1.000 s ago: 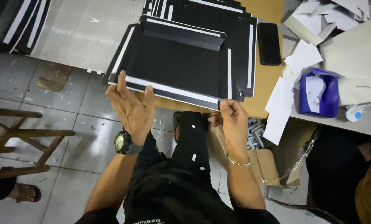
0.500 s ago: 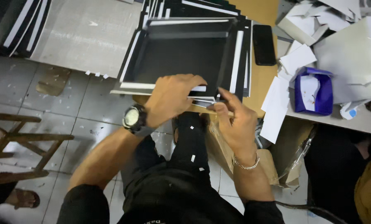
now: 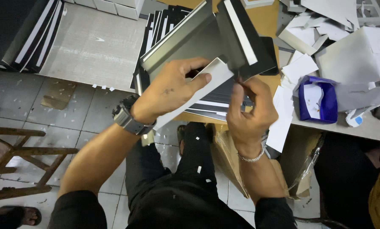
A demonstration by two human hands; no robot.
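Note:
A black cardboard sheet with white edge flaps (image 3: pixel 207 34) is lifted off the pile and tilted up in front of me. My left hand (image 3: pixel 173 87) grips its near white flap, thumb on top, a dark watch on the wrist. My right hand (image 3: pixel 249 112) pinches the sheet's lower corner just right of the left hand, a thin bracelet on the wrist. Under both hands lies a stack of similar black sheets (image 3: pixel 156 25) on the brown table (image 3: pixel 266 19).
A phone (image 3: pixel 269 51) lies partly behind the lifted sheet. White paper scraps (image 3: pixel 325 25) and a blue box (image 3: pixel 317 99) sit to the right. More black sheets (image 3: pixel 16 29) are stacked at far left. A wooden stool (image 3: pixel 11 157) stands on the tiled floor.
Both hands went from open above the stack to gripping the top sheet, then raised and tilted it toward me, with one white flap folded up.

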